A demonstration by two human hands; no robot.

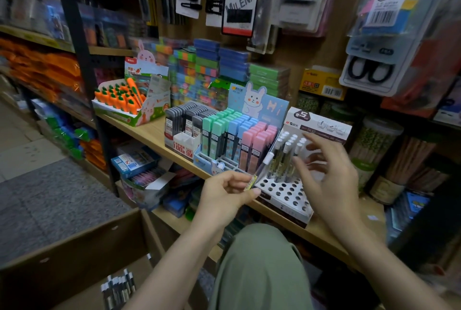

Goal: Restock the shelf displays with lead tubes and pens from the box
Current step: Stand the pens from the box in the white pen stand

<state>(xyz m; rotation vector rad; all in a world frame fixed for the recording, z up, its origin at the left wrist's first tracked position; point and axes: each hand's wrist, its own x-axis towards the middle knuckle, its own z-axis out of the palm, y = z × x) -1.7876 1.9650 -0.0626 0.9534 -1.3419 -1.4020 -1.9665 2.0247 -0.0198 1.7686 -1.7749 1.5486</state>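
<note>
You are crouched before a pale wooden shelf (149, 132) in a crowded stationery shop, grey carpet beside you. Your left hand (224, 192) pinches a clear, slim lead tube (262, 168) with a white cap and yellow label, tilted just above the white perforated display stand (284, 192), where similar tubes stand upright in round holes. Your right hand (324, 172) hovers over that stand, its grip released, fingers spread. The cardboard box (99, 247) sits low at left, more tubes (117, 287) inside it. Pastel plastic lead cases (239, 137) fill the neighbouring tray.
</note>
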